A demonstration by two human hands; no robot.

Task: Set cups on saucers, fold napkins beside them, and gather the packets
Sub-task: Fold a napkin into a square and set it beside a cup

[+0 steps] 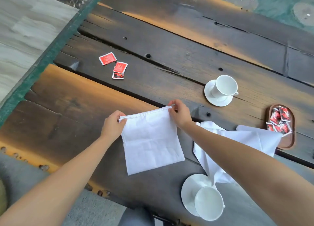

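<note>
A white napkin (151, 140) lies folded on the dark wooden table (169, 47). My left hand (113, 125) pinches its far left corner and my right hand (180, 113) pinches its far right corner. A second white napkin (251, 137) lies crumpled to the right, partly under my right forearm. One white cup (224, 85) stands on a saucer (219, 101) further away. A nearer cup (209, 203) sits on a saucer (188, 190) at the table's front edge. Three red packets (117, 67) lie loose at the far left. A wooden tray (288, 140) at the right holds several red packets (278, 122).
The table's planks have gaps and bolt holes. A green border (42, 59) and pale tiled floor (25, 21) run along the left. Water shows at the top right, beyond the table.
</note>
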